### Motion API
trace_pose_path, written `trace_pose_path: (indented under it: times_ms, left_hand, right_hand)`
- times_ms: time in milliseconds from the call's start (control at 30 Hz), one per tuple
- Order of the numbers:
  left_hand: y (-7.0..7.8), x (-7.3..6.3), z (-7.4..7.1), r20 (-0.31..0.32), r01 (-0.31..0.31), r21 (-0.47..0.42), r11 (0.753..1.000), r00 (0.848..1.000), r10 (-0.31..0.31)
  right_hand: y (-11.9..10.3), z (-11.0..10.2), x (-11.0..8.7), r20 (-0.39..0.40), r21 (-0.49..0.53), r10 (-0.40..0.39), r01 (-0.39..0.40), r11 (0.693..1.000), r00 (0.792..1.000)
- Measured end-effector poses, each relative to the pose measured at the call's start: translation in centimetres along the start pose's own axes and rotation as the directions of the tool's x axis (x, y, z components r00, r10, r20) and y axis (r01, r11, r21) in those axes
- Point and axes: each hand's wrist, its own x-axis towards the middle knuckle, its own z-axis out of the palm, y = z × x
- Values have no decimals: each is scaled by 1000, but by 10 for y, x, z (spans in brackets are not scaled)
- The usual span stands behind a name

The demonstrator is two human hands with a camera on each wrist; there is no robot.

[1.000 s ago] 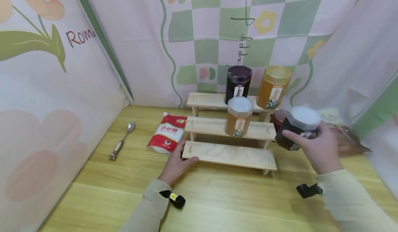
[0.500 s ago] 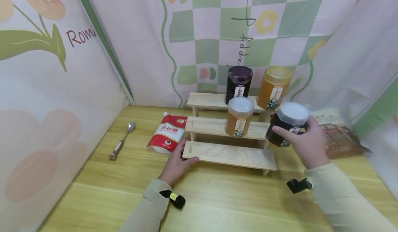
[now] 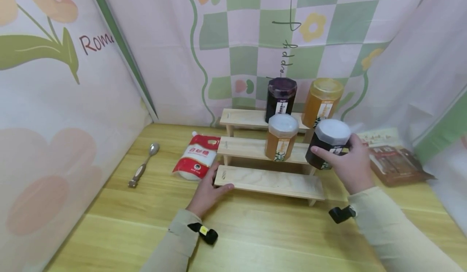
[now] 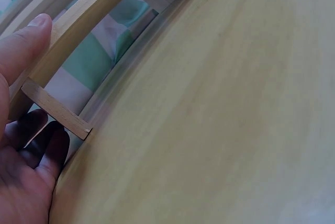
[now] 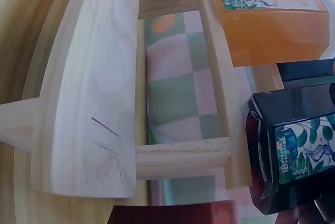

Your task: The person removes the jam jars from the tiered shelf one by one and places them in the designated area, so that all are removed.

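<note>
My left hand (image 3: 207, 194) grips the left end of a three-step wooden stand (image 3: 270, 181), thumb on the lowest board and fingers curled beside its leg (image 4: 57, 110). At the right end of the middle step, my right hand (image 3: 352, 167) holds a dark jar (image 3: 326, 144) with a white lid, upright. The right wrist view shows this dark jar (image 5: 293, 140) against the board's end; whether it bears weight there I cannot tell. An orange jar (image 3: 279, 144) with a whitish lid stands left of it. A purple-black jar (image 3: 281, 97) and a yellow-orange jar (image 3: 322, 101) occupy the top step.
A red and white sugar bag (image 3: 197, 156) lies left of the stand, with a spoon (image 3: 143, 165) further left. On the right is a brown-filled packet (image 3: 397, 162). A dark red object (image 5: 172, 214) shows low in the right wrist view. Patterned curtains rise behind.
My right hand has carried the dark jar leftward, from beside the stand to the middle step's right end. The left hand keeps its place on the stand.
</note>
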Motion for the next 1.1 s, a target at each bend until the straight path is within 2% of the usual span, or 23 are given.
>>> trace_pose_path:
  times_ms: [200, 567, 867, 1100]
  left_hand:
    - [-1, 1, 0, -1, -6, 10, 1000, 1000, 6]
    - [3, -1, 0, -5, 18, 14, 1000, 1000, -18]
    - [2, 0, 0, -5, -4, 12, 1000, 1000, 4]
    - [1, 1, 1, -15, 2, 11, 1000, 1000, -2]
  right_hand:
    - [0, 6, 3, 0, -4, 2, -2, 1000, 1000]
    - [-2, 14, 7, -7, -7, 15, -15, 1000, 1000]
    - [-2, 19, 9, -23, 39, 35, -34, 999, 999]
    - [-4, 23, 10, -38, 66, 52, -49, 997, 998]
